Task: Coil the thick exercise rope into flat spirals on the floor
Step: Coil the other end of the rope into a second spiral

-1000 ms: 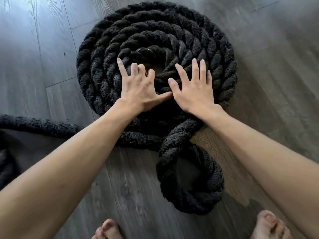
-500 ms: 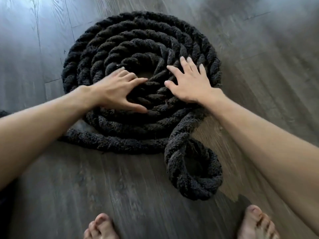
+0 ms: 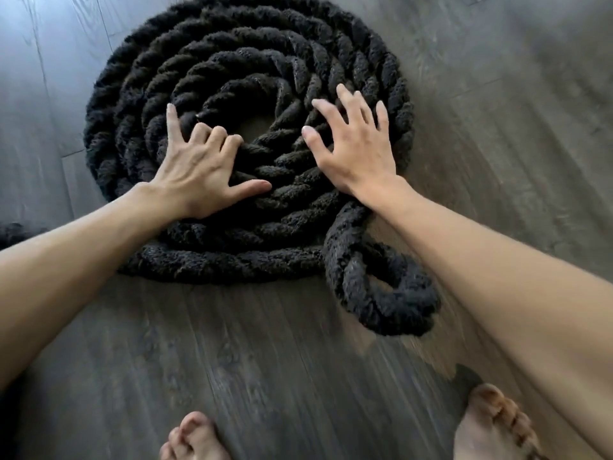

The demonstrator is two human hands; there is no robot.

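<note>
The thick black rope lies on the floor as a flat spiral of several turns. Its outer end crosses at the lower right into a small loose loop. My left hand rests palm down on the spiral's near left side. The index finger and thumb are straight, and the other three fingers bend and hook over the innermost turn. My right hand presses on the right side of the spiral with its fingers spread. The spiral's centre gap shows between the two hands.
A dark wood-plank floor surrounds the coil. A further stretch of rope shows at the left edge, behind my left forearm. My bare feet stand at the bottom edge, close to the small loop.
Both hands stayed on the spiral while it turned. My left hand swung back from pointing right to pointing away and its fingers curled. The view moved closer to the coil.
</note>
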